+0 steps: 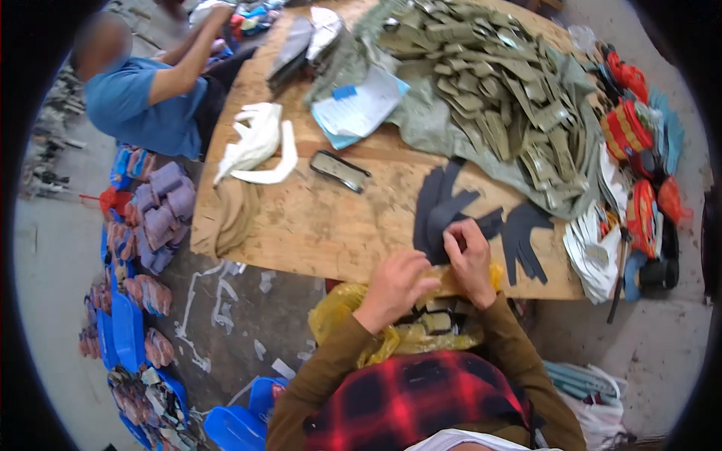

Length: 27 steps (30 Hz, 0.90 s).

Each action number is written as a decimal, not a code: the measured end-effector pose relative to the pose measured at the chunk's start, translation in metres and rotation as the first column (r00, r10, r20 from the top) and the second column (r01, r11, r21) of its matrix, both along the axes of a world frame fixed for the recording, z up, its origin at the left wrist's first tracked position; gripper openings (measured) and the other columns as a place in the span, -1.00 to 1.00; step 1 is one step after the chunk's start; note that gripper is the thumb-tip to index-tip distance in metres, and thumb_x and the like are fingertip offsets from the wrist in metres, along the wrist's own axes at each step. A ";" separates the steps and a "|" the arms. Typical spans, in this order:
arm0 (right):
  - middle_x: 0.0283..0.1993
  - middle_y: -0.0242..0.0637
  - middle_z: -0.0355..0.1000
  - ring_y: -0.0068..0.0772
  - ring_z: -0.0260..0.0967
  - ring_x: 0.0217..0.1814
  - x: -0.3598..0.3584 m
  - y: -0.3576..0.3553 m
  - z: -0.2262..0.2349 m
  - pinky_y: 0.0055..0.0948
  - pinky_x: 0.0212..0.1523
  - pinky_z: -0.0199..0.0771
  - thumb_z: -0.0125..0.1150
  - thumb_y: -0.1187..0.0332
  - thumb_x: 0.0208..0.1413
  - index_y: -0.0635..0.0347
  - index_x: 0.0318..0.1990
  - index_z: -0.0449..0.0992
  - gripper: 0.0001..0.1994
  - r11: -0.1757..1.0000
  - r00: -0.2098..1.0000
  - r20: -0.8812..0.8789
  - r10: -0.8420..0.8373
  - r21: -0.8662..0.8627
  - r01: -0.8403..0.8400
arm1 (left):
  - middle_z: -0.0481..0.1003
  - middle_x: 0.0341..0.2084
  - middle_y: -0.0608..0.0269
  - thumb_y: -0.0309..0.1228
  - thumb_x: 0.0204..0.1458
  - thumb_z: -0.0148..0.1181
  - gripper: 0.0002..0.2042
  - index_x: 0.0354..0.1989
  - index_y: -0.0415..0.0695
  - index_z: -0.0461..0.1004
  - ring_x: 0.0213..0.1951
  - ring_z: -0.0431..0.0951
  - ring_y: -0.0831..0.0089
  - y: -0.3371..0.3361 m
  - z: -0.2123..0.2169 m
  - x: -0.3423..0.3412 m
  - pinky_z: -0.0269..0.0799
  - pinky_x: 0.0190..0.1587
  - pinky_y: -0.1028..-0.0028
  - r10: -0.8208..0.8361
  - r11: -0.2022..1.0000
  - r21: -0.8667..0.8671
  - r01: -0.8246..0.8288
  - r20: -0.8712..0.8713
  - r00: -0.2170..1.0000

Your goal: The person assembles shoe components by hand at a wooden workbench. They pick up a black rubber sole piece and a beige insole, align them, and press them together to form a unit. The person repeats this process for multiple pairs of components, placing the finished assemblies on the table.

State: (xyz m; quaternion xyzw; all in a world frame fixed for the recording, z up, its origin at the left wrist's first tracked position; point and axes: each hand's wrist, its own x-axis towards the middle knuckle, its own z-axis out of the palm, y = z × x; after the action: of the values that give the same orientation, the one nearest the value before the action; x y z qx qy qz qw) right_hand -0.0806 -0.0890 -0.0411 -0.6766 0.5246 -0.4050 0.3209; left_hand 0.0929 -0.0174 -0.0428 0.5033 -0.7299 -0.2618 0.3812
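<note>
My left hand (398,286) is over the table's near edge, its fingers loosely bent and slightly apart, with nothing visible in them. Close beside it, my right hand (471,261) is closed with curled fingers; anything in its grip is hidden. Just beyond both hands lie dark, flat strip-shaped pieces (440,199), overlapping in a small pile. More dark pieces (526,233) fan out to the right of my right hand. Below my hands, a yellow plastic bag (335,312) hangs open at the table edge, with pale and dark pieces inside.
A heap of olive-green pieces (496,83) covers the far right on a green sheet. Papers (359,109), a black-framed case (340,171), white pieces (256,143) and tan pieces (226,222) lie leftward. White gloves (590,252) sit right. A person (143,98) works far left; blue bins (126,331) stand below.
</note>
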 end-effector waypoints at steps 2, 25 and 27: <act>-0.43 -0.34 0.32 -0.54 0.26 -0.49 -0.004 -0.002 0.001 -0.55 -0.45 0.27 0.19 0.51 0.09 0.27 -0.34 0.46 -0.96 0.996 0.997 0.074 -0.037 0.077 0.032 | 0.51 -0.15 0.02 -0.37 0.07 0.21 -0.75 -0.12 -0.23 0.49 -0.08 0.51 0.10 -0.004 0.006 0.002 0.42 -0.02 0.27 0.034 0.999 0.036 -0.031 -0.083 0.996; -0.37 -0.23 0.43 -0.27 0.40 -0.33 -0.018 -0.014 0.001 -0.40 -0.30 0.37 0.19 0.48 0.08 0.27 -0.29 0.51 -0.93 0.995 0.994 0.041 0.098 0.024 -0.099 | 0.43 -0.56 0.16 -0.38 0.02 0.30 -0.84 -0.42 -0.20 0.48 -0.52 0.46 0.29 -0.065 0.000 -0.014 0.38 -0.43 0.36 0.276 0.957 0.101 -0.272 -0.028 0.961; -0.35 -0.24 0.43 -0.36 0.40 -0.36 -0.020 -0.013 0.011 -0.45 -0.33 0.37 0.16 0.50 0.12 0.29 -0.24 0.52 -0.91 0.989 0.992 0.099 0.072 0.119 -0.083 | 0.43 -0.52 0.15 -0.37 0.01 0.32 -0.82 -0.37 -0.20 0.47 -0.48 0.46 0.27 -0.068 0.002 -0.018 0.38 -0.41 0.35 0.339 0.932 0.153 -0.329 -0.040 0.940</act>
State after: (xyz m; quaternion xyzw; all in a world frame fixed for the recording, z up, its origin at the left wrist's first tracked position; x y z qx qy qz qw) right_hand -0.1002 -0.1019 -0.0304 -0.6555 0.5060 -0.3907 0.4019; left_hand 0.0747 -0.0852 -0.0406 0.6375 -0.5999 -0.2616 0.4065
